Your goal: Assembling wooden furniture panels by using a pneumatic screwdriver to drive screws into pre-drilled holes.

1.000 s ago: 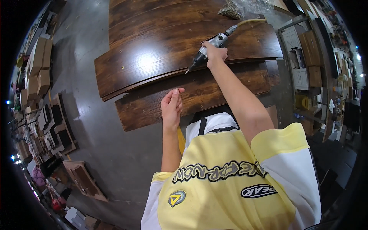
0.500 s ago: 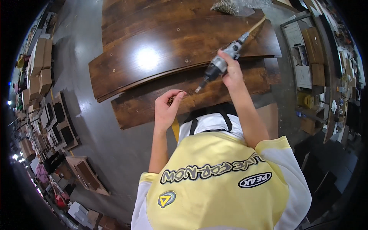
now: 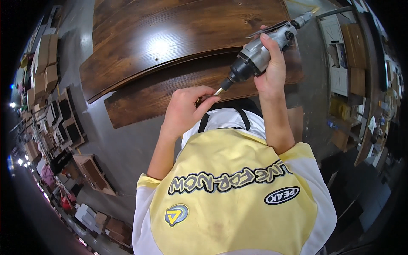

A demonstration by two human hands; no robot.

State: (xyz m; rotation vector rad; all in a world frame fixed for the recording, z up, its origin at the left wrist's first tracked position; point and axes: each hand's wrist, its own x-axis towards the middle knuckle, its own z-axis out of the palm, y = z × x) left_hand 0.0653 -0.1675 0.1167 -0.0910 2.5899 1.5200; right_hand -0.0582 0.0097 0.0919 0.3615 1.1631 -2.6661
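A silver-and-black air screwdriver (image 3: 255, 52) slants down toward the left in my right hand (image 3: 273, 70), whose fingers wrap round its body. Its bit meets the pinched fingertips of my left hand (image 3: 186, 107). A small brass-coloured screw (image 3: 217, 92) shows at the bit's tip, between thumb and forefinger. More small brass-coloured pieces sit inside the curled left fingers, mostly hidden. Just beyond both hands lies a dark brown wooden board (image 3: 140, 106), and a wider stacked board (image 3: 191, 36) with small holes lies farther off.
An air hose (image 3: 315, 10) runs off from the tool's rear at the upper right. White cabinets (image 3: 338, 81) and cardboard stand along the right. To the left, stacked cartons (image 3: 50, 74) and a pallet of panels (image 3: 73, 117) rest on the grey floor (image 3: 127, 146).
Both hands have come together, so the bit now reaches the left fingertips. The screwdriver has come closer and the boards have shifted left in view.
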